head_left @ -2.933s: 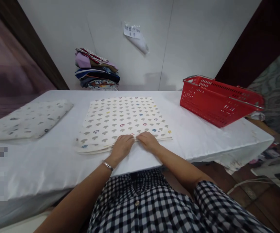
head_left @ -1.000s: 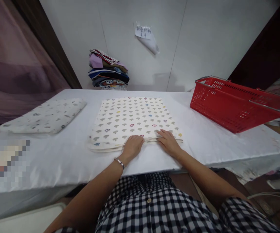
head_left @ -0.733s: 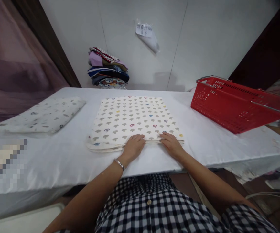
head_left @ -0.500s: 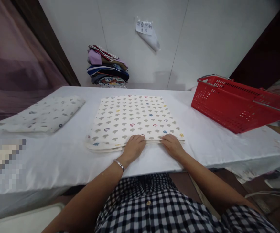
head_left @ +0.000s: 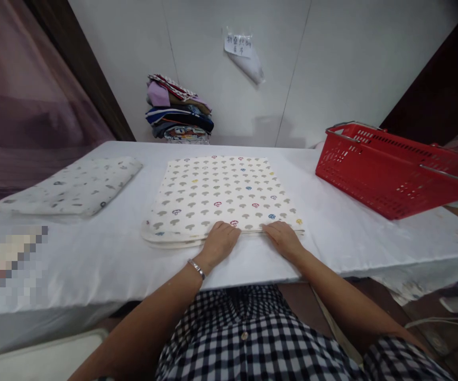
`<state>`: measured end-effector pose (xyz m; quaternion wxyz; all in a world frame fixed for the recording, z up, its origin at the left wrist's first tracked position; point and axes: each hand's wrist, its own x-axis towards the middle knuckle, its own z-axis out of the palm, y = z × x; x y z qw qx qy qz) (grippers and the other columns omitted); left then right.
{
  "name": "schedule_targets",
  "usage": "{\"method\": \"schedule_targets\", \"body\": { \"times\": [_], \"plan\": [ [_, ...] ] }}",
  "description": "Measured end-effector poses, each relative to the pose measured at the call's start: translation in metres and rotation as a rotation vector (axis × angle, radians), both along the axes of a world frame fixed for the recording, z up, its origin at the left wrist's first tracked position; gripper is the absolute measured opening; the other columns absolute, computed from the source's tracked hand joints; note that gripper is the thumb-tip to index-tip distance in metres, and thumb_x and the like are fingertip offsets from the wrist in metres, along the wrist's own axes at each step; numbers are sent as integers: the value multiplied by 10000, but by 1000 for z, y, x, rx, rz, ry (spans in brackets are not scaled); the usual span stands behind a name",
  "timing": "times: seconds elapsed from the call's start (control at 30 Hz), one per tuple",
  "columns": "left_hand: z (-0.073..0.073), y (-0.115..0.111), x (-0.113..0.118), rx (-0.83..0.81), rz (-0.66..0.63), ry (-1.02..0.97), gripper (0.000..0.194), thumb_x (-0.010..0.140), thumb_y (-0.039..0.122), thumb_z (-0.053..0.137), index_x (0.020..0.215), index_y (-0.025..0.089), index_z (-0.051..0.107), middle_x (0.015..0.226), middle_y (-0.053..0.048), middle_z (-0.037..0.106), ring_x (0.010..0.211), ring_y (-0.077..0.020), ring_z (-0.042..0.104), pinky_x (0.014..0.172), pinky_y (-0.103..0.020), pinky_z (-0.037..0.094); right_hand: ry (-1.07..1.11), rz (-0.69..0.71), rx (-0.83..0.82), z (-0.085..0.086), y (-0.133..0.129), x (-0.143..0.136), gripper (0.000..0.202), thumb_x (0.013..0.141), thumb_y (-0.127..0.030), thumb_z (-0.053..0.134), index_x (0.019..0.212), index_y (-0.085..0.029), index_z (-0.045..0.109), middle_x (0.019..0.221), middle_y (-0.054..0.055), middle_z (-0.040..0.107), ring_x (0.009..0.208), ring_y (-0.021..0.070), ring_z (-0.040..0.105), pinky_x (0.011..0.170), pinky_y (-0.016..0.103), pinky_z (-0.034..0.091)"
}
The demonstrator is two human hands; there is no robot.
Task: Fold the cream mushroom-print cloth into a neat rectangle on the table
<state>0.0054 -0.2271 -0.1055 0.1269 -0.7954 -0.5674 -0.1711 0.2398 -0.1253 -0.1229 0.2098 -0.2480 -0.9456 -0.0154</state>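
A folded cream cloth (head_left: pixel 221 193) with a print of small mushrooms, mostly grey with a few red, blue and yellow ones, lies flat on the white-covered table (head_left: pixel 316 238). Several layers show along its near edge, and its near left corner is rounded. My left hand (head_left: pixel 221 242) grips that near edge around the middle, fingers curled on top. To its right, my right hand (head_left: pixel 283 238) holds the same edge near the right corner. Both thumbs are hard to make out. A silver bracelet (head_left: pixel 196 268) circles my left wrist.
Another folded white printed cloth (head_left: pixel 74 185) lies at the left. A red plastic basket (head_left: pixel 391 172) with metal handles stands at the right. Beyond the table is a stack of folded fabrics (head_left: pixel 179 111) against the wall. A blurred-out item (head_left: pixel 7 259) lies front left.
The whole view has shifted slightly, so everything sits a little further right. Both hands stay at the cloth's near edge, and the cloth keeps its shape.
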Motion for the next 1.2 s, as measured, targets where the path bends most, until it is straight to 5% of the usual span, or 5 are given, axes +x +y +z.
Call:
{"method": "schedule_targets", "body": {
  "times": [0.17,0.4,0.73,0.9,1.2],
  "plan": [
    [2,4,7,-56,17,49,161,898,264,519,1020,177,580,968,-61,632,929,-208,547,815,-355,382,42,22,27,0,2,-1,239,935,-184,427,1025,-168,647,963,82,661,872,203,556,769,336,439],
    [6,14,12,-133,54,11,192,926,218,435,908,177,622,910,-59,622,883,-202,541,772,-347,401,20,30,31,3,5,4,250,932,-187,450,1106,-190,629,1018,83,658,912,201,553,781,334,425],
    [0,18,7,-120,69,-29,234,925,231,418,952,168,642,953,-84,637,892,-225,561,771,-365,441,-30,-190,55,15,27,82,243,917,-170,463,1085,-176,638,1076,104,654,969,218,555,817,347,414],
    [-4,19,6,-79,52,-32,236,923,218,411,949,172,642,971,-88,640,910,-234,564,768,-371,441,-83,-283,17,22,28,94,290,928,-195,428,1143,-192,623,1116,95,635,981,212,548,814,315,426],
    [-6,18,4,-62,46,-20,242,928,224,407,963,182,643,990,-76,641,912,-225,560,786,-362,442,139,-491,-589,25,25,87,326,834,-114,499,1120,-178,641,867,35,672,774,144,604,718,241,456]
  ]
}}
